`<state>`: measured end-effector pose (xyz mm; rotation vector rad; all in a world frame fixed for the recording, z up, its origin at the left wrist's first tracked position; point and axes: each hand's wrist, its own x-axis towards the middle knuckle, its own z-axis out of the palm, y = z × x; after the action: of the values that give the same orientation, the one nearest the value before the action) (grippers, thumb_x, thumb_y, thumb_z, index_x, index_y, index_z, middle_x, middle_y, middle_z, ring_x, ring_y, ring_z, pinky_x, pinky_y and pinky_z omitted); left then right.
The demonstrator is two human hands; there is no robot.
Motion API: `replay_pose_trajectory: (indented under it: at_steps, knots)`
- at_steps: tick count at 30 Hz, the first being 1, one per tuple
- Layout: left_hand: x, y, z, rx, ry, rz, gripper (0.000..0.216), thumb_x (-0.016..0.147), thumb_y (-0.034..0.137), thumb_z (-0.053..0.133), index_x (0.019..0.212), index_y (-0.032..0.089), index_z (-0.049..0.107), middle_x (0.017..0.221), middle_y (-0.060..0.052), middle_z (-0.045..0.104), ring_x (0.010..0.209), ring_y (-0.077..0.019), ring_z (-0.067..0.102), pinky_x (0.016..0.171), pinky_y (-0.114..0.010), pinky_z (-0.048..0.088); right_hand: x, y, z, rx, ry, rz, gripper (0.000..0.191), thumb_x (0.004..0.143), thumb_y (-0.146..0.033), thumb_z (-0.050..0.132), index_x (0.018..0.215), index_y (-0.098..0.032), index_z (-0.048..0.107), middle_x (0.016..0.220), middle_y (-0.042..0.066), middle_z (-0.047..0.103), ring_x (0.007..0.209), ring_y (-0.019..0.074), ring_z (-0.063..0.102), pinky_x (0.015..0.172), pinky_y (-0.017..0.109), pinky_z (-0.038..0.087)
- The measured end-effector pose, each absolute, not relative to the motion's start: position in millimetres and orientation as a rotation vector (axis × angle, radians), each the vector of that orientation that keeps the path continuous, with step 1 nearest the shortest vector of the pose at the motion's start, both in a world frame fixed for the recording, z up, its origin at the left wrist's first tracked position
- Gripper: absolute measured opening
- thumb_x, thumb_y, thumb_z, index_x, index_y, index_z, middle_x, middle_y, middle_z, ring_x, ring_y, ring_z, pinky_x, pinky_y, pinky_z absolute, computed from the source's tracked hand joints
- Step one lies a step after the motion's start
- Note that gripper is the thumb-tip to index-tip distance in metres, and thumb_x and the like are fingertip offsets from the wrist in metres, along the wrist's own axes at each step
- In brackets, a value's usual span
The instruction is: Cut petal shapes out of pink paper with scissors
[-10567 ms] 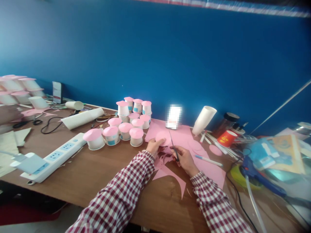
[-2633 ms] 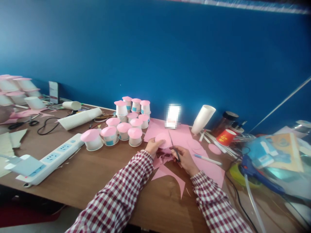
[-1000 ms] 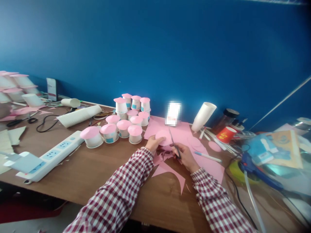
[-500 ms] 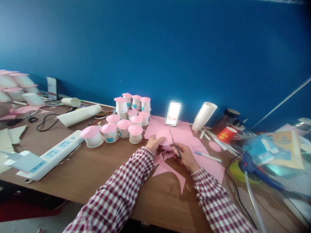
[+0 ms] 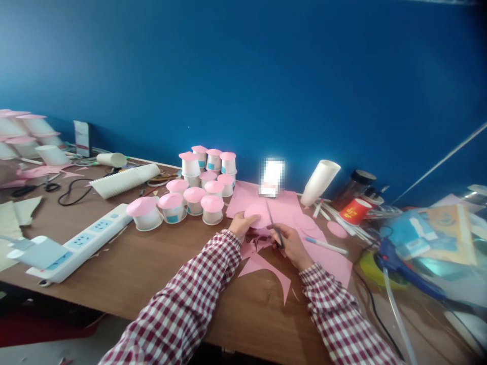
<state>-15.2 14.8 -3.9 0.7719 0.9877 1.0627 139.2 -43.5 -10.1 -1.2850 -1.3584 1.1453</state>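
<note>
My left hand point(image 5: 240, 224) pinches a round pink paper piece point(image 5: 257, 214) just above the wooden desk. My right hand point(image 5: 290, 242) is closed on the handles of small scissors point(image 5: 273, 222), whose blades point up at the paper's right edge. Both hands work over larger pink sheets point(image 5: 283, 209) and a scatter of pointed pink offcuts point(image 5: 262, 264). My sleeves are red-and-white check.
Several upturned white cups with pink tops point(image 5: 194, 190) stand left of my hands. A white power strip point(image 5: 81, 241), a lying stack of cups point(image 5: 125, 181), a leaning cup stack point(image 5: 319, 181), a red cup point(image 5: 355, 210), a pen point(image 5: 325, 245) and a blue glue gun point(image 5: 403, 264) surround them.
Over the earlier frames my hands stay in place with the paper and scissors; the view has tipped slightly. In the last half second almost nothing has moved.
</note>
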Motion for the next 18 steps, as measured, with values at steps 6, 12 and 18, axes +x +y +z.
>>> replay_pose_trajectory:
  at_steps: [6,12,18]
  knots:
    - [-15.2,13.5,-1.8,0.765,0.996,1.063,0.023,0.064,0.022,0.072,0.078,0.009,0.060,0.053,-0.002,0.057,0.040,-0.0100,0.052,0.035,-0.020,0.044,139.6,-43.5,-10.4,-1.304,-1.379,1.138,0.037,0.077,-0.044,0.061,0.100,-0.014,0.062,0.059,-0.001,0.054,0.046,0.0103,0.050,0.033,0.017,0.030]
    - [-15.4,13.7,-1.6,0.764,0.996,1.055,0.024,0.064,0.021,0.071,0.080,0.009,0.059,0.052,-0.002,0.057,0.039,-0.0107,0.052,0.035,-0.021,0.045,139.3,-43.8,-9.2,-1.301,-1.374,1.131,0.037,0.075,-0.043,0.063,0.098,-0.014,0.063,0.058,-0.001,0.054,0.045,0.0099,0.049,0.033,0.017,0.031]
    - [-15.4,15.9,-4.0,0.767,1.016,1.063,0.028,0.061,0.023,0.074,0.080,0.008,0.060,0.054,-0.002,0.058,0.039,-0.0105,0.052,0.035,-0.021,0.044,138.2,-44.0,-8.0,-1.293,-1.363,1.120,0.039,0.072,-0.046,0.065,0.096,-0.014,0.065,0.055,-0.002,0.054,0.044,0.0098,0.049,0.034,0.018,0.032]
